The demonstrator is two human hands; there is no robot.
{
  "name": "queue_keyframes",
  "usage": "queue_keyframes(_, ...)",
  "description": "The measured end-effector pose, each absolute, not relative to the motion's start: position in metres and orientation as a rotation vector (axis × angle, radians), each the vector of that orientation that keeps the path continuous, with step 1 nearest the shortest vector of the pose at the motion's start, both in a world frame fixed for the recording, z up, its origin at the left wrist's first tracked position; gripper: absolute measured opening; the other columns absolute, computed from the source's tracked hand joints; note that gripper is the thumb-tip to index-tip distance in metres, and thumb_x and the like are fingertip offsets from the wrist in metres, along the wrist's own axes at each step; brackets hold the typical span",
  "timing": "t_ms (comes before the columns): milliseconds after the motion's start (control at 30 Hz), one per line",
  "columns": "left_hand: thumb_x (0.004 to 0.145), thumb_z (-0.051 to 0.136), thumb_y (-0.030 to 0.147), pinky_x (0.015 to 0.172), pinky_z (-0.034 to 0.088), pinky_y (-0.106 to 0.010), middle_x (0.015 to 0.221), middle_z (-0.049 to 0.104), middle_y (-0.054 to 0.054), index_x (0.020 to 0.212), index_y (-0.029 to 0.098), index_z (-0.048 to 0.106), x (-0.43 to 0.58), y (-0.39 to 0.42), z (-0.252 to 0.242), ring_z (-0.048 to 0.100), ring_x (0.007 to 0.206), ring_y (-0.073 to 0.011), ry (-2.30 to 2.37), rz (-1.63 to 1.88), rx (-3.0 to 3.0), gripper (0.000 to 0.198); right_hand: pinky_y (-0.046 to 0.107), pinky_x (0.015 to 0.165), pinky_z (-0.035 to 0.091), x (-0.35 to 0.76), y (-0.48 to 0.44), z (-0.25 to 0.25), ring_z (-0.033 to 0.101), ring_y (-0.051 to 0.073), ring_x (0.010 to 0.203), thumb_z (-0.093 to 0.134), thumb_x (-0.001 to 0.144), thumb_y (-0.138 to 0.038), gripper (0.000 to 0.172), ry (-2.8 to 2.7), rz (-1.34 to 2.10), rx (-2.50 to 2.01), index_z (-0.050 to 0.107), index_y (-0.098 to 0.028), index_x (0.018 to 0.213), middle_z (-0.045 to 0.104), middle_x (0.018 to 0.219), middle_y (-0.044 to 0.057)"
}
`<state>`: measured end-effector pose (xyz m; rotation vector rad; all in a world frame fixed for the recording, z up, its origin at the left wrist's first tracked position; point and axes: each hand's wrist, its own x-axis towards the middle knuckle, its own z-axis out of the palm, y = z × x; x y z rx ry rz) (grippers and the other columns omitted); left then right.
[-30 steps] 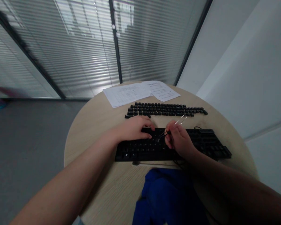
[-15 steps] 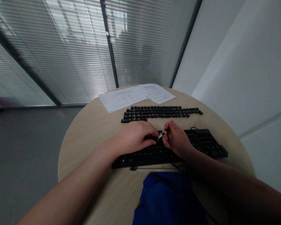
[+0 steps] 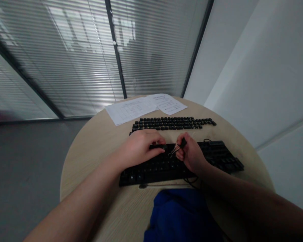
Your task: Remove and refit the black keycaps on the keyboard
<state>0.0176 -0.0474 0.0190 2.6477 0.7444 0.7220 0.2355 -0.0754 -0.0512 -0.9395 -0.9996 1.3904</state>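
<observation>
A black keyboard (image 3: 217, 156) lies across the round wooden table (image 3: 96, 148) in front of me. My left hand (image 3: 138, 146) rests on the keyboard's upper left part with fingers curled down on the keys. My right hand (image 3: 190, 154) pinches a small black binder clip (image 3: 178, 148), its wire loops pointing left toward my left fingertips just above the keys. Beyond the keyboard, rows of loose black keycaps (image 3: 171, 123) lie laid out on the table.
Two printed paper sheets (image 3: 143, 106) lie at the table's far edge. A blue cloth (image 3: 181, 215) sits at the near edge by my body. A cable (image 3: 164, 186) runs along the keyboard's front. Glass walls with blinds stand behind; a white wall is at right.
The clip in my right hand has turned, its wire ends now pointing left and down at the keys. My left fingers stayed on the keyboard. The view shifted slightly.
</observation>
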Motion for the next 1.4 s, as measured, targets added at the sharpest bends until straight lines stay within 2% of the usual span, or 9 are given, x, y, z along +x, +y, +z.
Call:
queue_keyframes(133, 0.095, 0.066, 0.029, 0.075, 0.051, -0.032, 0.089, 0.071, -0.003, 0.098, 0.020, 0.071, 0.017, -0.047, 0.018, 0.065, 0.081, -0.0176, 0.752, 0.787, 2.641, 0.011, 0.029, 0.051, 0.041, 0.242, -0.079, -0.047, 0.048, 0.015, 0.054, 0.042, 0.099, -0.070, 0.059, -1.274, 0.999, -1.021, 0.057, -0.023, 0.067, 0.052, 0.060, 0.000)
queue_keyframes(267, 0.094, 0.068, 0.026, 0.071, 0.050, -0.029, 0.086, 0.071, -0.001, 0.099, 0.020, 0.071, 0.017, -0.048, 0.018, 0.065, 0.077, -0.0160, 0.755, 0.885, 2.628, 0.009, 0.036, 0.080, 0.052, 0.248, -0.086, -0.030, 0.063, 0.021, 0.083, 0.042, 0.105, -0.057, 0.047, -1.442, 0.596, -0.999, 0.068, -0.023, 0.085, 0.066, 0.084, 0.006)
queue_keyframes(400, 0.095, 0.069, 0.028, 0.072, 0.050, -0.029, 0.087, 0.072, -0.001, 0.101, 0.021, 0.072, 0.017, -0.051, 0.018, 0.066, 0.078, -0.0155, 0.751, 0.959, 2.620, 0.010, 0.030, 0.060, 0.046, 0.248, -0.087, -0.021, 0.055, 0.015, 0.060, 0.051, 0.103, -0.045, 0.027, -1.483, 0.708, -1.016, 0.068, -0.024, 0.103, 0.063, 0.076, 0.000)
queue_keyframes(533, 0.096, 0.068, 0.028, 0.073, 0.051, -0.030, 0.088, 0.073, -0.002, 0.101, 0.020, 0.072, 0.019, -0.053, 0.017, 0.067, 0.080, -0.0168, 0.740, 0.948, 2.654, 0.010, 0.033, 0.069, 0.050, 0.248, -0.084, -0.022, 0.060, 0.018, 0.070, 0.066, 0.090, -0.036, 0.017, -1.685, 0.730, -1.085, 0.074, -0.021, 0.092, 0.069, 0.078, 0.003)
queue_keyframes(900, 0.095, 0.068, 0.021, 0.080, 0.052, -0.031, 0.096, 0.075, -0.003, 0.104, 0.020, 0.073, 0.021, -0.048, 0.008, 0.069, 0.087, -0.0176, 0.619, 0.884, 2.710, 0.010, 0.030, 0.066, 0.047, 0.253, -0.073, -0.033, 0.057, 0.016, 0.067, 0.076, 0.081, -0.043, 0.029, -1.762, 0.953, -1.169, 0.078, -0.018, 0.096, 0.067, 0.073, 0.001)
queue_keyframes(1033, 0.091, 0.073, 0.024, 0.081, 0.051, -0.031, 0.103, 0.075, -0.004, 0.116, 0.021, 0.071, 0.012, -0.042, 0.015, 0.069, 0.092, -0.0194, 0.701, 0.800, 2.737, 0.025, 0.030, 0.068, 0.047, 0.261, -0.066, -0.029, 0.058, 0.016, 0.068, 0.078, 0.079, -0.046, 0.035, -1.808, 1.008, -1.225, 0.078, -0.017, 0.099, 0.068, 0.076, 0.001)
queue_keyframes(1100, 0.089, 0.073, 0.025, 0.076, 0.050, -0.030, 0.104, 0.076, -0.004, 0.118, 0.021, 0.071, 0.002, -0.036, 0.021, 0.068, 0.083, -0.0174, 0.828, 0.814, 2.709, 0.029, 0.029, 0.066, 0.046, 0.266, -0.058, -0.025, 0.058, 0.016, 0.067, 0.076, 0.081, -0.047, 0.037, -1.866, 0.952, -1.319, 0.078, -0.017, 0.103, 0.069, 0.077, 0.002)
queue_keyframes(1200, 0.091, 0.070, 0.028, 0.070, 0.044, -0.029, 0.091, 0.076, -0.003, 0.100, 0.021, 0.075, -0.012, -0.025, 0.024, 0.065, 0.076, -0.0168, 1.038, 0.752, 2.701, 0.014, 0.028, 0.065, 0.044, 0.267, -0.041, -0.021, 0.058, 0.015, 0.067, 0.073, 0.085, -0.041, 0.031, -2.051, 0.730, -1.463, 0.079, -0.018, 0.105, 0.072, 0.082, 0.003)
queue_keyframes(1400, 0.090, 0.064, 0.028, 0.071, 0.040, -0.031, 0.088, 0.076, -0.004, 0.090, 0.022, 0.078, -0.018, -0.014, 0.017, 0.063, 0.079, -0.0193, 1.262, 0.291, 2.625, 0.015, 0.029, 0.075, 0.047, 0.250, 0.001, -0.027, 0.070, 0.020, 0.086, 0.072, 0.088, -0.033, 0.020, -2.316, 0.289, -1.692, 0.082, -0.022, 0.102, 0.079, 0.092, 0.003)
